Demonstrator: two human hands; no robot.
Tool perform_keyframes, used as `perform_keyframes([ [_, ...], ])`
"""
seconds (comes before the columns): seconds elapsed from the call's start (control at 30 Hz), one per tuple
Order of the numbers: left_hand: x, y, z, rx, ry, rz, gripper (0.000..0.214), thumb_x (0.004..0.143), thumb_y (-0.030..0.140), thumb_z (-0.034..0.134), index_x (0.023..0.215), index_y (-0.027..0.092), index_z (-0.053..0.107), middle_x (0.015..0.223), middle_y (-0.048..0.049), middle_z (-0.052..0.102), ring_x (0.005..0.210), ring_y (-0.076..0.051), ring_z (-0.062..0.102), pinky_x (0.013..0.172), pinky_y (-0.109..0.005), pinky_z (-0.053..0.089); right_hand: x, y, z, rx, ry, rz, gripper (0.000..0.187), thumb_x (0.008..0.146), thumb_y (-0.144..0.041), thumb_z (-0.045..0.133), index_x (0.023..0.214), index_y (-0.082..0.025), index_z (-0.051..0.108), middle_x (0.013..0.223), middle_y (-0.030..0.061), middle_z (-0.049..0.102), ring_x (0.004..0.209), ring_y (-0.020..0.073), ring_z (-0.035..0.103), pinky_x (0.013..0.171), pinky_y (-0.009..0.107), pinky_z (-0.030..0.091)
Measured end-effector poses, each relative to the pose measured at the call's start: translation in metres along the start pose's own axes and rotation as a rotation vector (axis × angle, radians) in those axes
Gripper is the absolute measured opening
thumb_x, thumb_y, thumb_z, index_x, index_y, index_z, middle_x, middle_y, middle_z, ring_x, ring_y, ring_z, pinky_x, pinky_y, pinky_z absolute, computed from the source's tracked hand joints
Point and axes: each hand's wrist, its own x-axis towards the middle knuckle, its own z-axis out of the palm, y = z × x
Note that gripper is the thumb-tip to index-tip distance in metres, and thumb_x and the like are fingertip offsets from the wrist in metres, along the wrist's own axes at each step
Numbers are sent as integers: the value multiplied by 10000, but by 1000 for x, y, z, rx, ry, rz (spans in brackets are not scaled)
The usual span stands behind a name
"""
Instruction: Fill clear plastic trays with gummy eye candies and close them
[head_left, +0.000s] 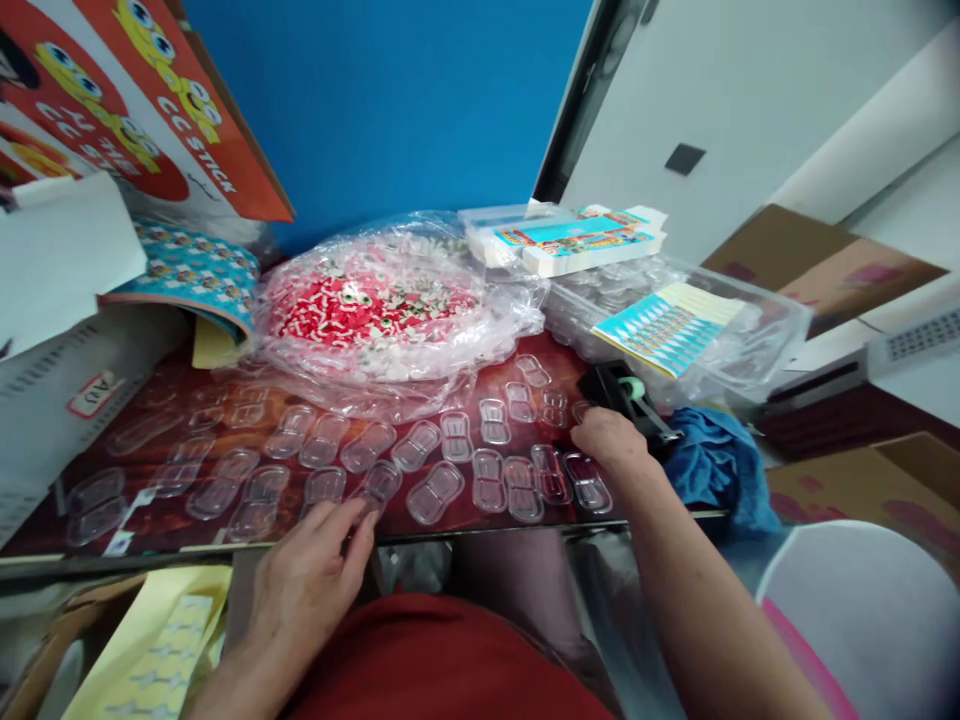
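My left hand (309,568) is resting, thumb and fingers slightly parted, at near end of clear plastic double-lobed tray (384,482); whether pinching, cannot tell. Tray is lying beyond fingertips, long axis slanting away rightward, left hand nearer. My right hand (613,440) is resting beside black tape dispenser (600,386), hold hidden. Orange-red cardboard box (255,185) is showing "CC STICK".

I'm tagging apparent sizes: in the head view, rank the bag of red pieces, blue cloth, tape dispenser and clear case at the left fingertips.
Largest first: bag of red pieces, blue cloth, tape dispenser, clear case.
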Motion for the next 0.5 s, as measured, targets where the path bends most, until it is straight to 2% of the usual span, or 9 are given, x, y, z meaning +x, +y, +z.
perform_keyframes([
  [0.1,-7,2,-8,-36,-13,-41,231,849,345,464,900,244,665,799,-10,685,669,-127,621,667,-211,464,-2,1,-5,-16,24,-36,186,699,-253,552,734,-119,677,760,190,654,702,272,642,575,333,454],
  [0.2,-15,3,-17,-92,-20,-92,234,847,309,453,873,236,675,757,-21,674,672,-129,615,676,-213,466,-7,0,-22,7,88,-146,269,769,-327,481,632,-153,633,670,171,634,594,238,610,524,326,410],
  [0.3,-9,1,-23,-125,-36,-99,232,848,296,452,846,230,674,735,-25,660,671,-132,610,653,-220,460,-13,-15,-37,84,183,-272,270,783,-349,473,592,-194,586,591,125,620,513,194,559,505,309,385],
  [0.4,30,-10,-31,-144,-23,-64,226,844,291,460,835,204,669,767,-42,661,739,-158,608,690,-253,456,-18,-53,-47,256,306,-508,249,790,-355,476,598,-217,553,543,49,595,480,158,527,501,270,378],
  [0.5,103,-25,-39,-170,-14,-40,239,846,276,450,890,164,657,869,-61,669,849,-177,591,783,-289,445,-11,-106,-59,250,376,-643,286,829,-355,424,612,-208,536,571,16,581,531,148,535,530,251,373],
])
